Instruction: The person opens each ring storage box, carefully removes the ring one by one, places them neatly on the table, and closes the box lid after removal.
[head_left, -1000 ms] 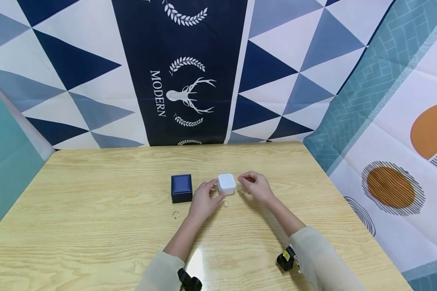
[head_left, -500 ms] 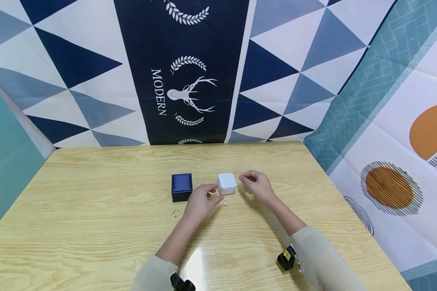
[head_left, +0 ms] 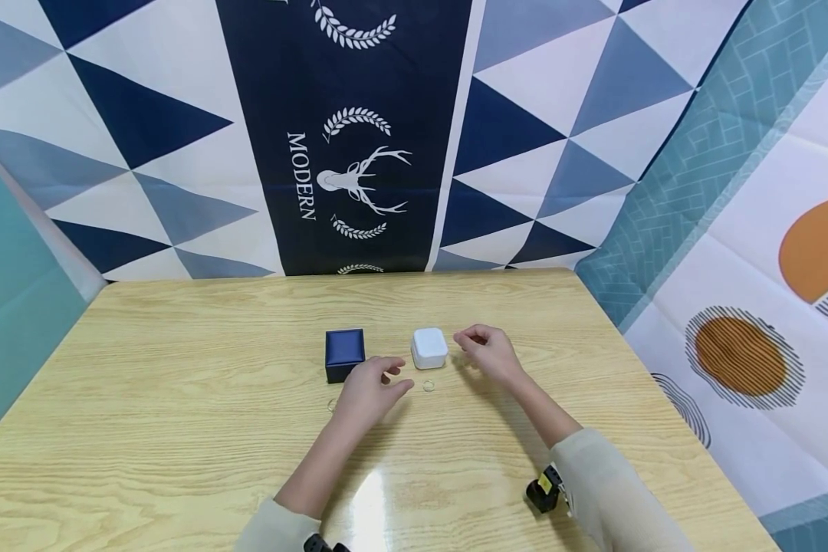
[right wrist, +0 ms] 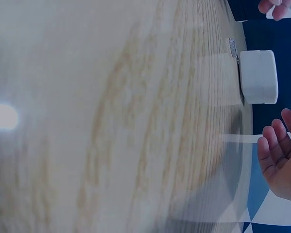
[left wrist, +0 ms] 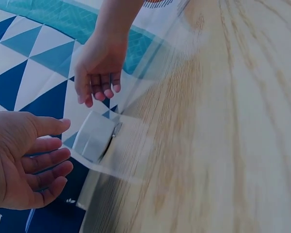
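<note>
A small white box (head_left: 429,349) with rounded corners stands closed on the table, also seen as a white box (left wrist: 95,136) in the left wrist view. My left hand (head_left: 371,390) hovers to its left, fingers loosely bent and holding nothing, partly in front of a dark blue box (head_left: 345,347). On the other side my right hand (head_left: 487,353) stays apart from the white box, its relaxed fingers empty. Just in front of the white box lies a ring (head_left: 428,386). A second ring (head_left: 331,405) lies left of my left wrist, partly hidden by it.
The wooden table (head_left: 179,399) runs back to a patterned cloth wall (head_left: 359,153). Another patterned cloth (head_left: 738,360) rises along the right side. Each forearm wears a black camera, such as the right one (head_left: 542,494).
My left hand has drawn away from the white box, to the left and toward me, and now partly covers the left ring. My right hand has hardly moved.
</note>
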A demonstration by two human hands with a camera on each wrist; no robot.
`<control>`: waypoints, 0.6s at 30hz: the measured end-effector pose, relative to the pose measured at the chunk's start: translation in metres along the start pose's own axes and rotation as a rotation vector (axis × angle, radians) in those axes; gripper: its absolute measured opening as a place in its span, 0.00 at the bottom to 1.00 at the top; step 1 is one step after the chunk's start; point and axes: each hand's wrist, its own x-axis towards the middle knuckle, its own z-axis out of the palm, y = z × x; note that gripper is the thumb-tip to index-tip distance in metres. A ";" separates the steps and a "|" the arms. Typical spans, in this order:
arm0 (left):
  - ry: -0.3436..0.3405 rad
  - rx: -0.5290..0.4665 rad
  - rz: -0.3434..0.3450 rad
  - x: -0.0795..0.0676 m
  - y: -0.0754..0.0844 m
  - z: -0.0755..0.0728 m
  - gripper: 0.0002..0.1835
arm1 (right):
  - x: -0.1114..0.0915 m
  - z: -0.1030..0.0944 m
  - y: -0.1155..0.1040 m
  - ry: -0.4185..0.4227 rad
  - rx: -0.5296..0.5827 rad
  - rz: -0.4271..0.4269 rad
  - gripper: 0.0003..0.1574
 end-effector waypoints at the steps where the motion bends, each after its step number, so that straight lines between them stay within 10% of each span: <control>1: 0.003 0.003 0.003 -0.002 -0.001 -0.002 0.20 | 0.000 0.000 0.000 0.000 0.000 0.003 0.19; 18: 0.038 0.059 -0.032 -0.024 -0.014 -0.032 0.17 | 0.001 -0.004 -0.001 0.017 -0.037 0.006 0.18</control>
